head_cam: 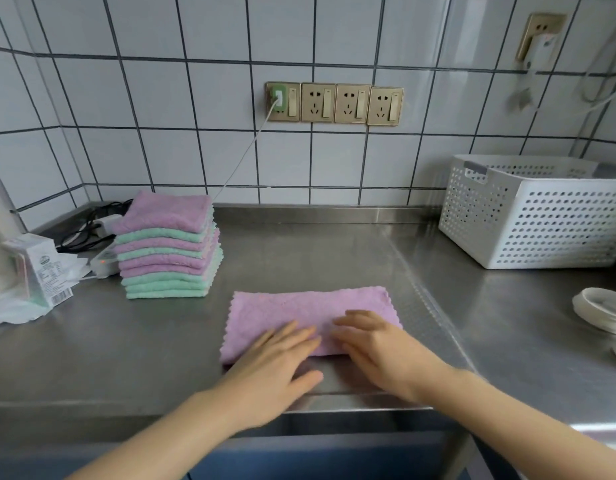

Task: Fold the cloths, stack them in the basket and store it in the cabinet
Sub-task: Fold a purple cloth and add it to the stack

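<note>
At far left we see the stack (168, 245) of folded pink and green cloths standing by the wall, likely parked there to leave room to work, while the pink cloth (310, 311) lies folded in half near the counter's (299, 258) front edge. Our left hand (278, 355) and right hand (372, 344) press flat on it side by side, fingers straight and gripping nothing — smoothing the crease, we judge. The basket (542, 226) waits at far right, well apart — its contents can't be seen.
</note>
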